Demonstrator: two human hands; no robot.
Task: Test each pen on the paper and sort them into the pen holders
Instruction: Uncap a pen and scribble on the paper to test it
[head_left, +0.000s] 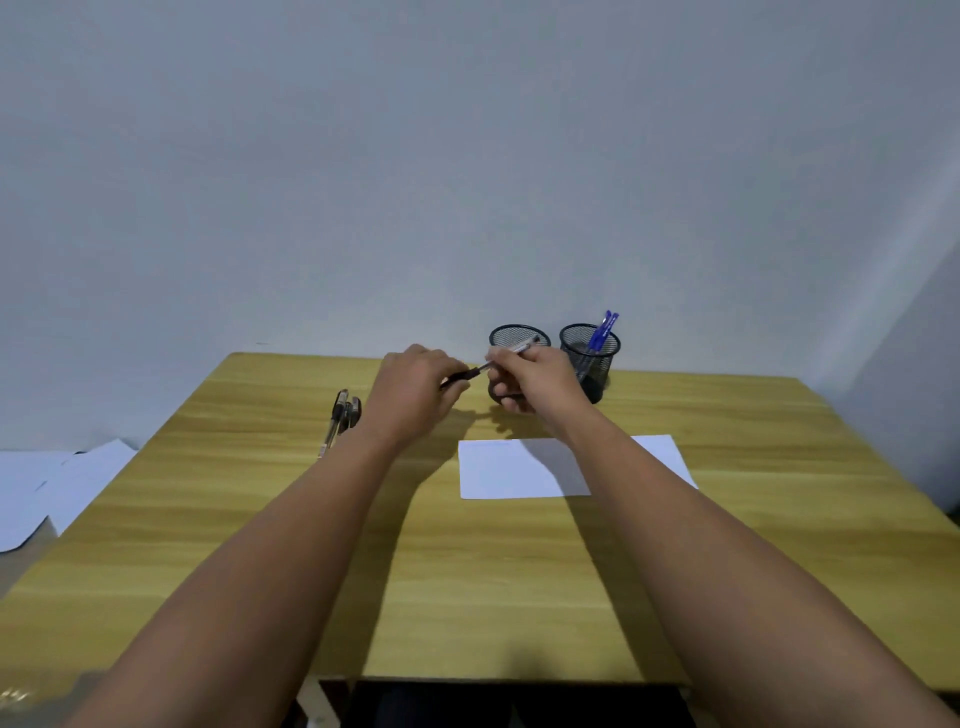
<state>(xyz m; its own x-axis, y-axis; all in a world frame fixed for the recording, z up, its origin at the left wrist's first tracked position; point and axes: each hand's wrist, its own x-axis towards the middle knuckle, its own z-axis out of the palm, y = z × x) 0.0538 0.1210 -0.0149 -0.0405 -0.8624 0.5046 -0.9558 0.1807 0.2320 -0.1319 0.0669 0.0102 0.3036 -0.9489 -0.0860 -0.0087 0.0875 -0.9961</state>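
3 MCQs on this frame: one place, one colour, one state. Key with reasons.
1. Where do the spare pens lie?
A. on the paper
B. on the table, left of the hands
C. in the left holder

2. What colour are the pens in the right holder?
A. blue
B. red
C. green

3. How is the black pen held?
A. lying on the paper
B. by the left hand alone
C. between both hands

Key: B, they rest on bare wood; A, blue pens stick out; C, left hand and right hand grip opposite ends.
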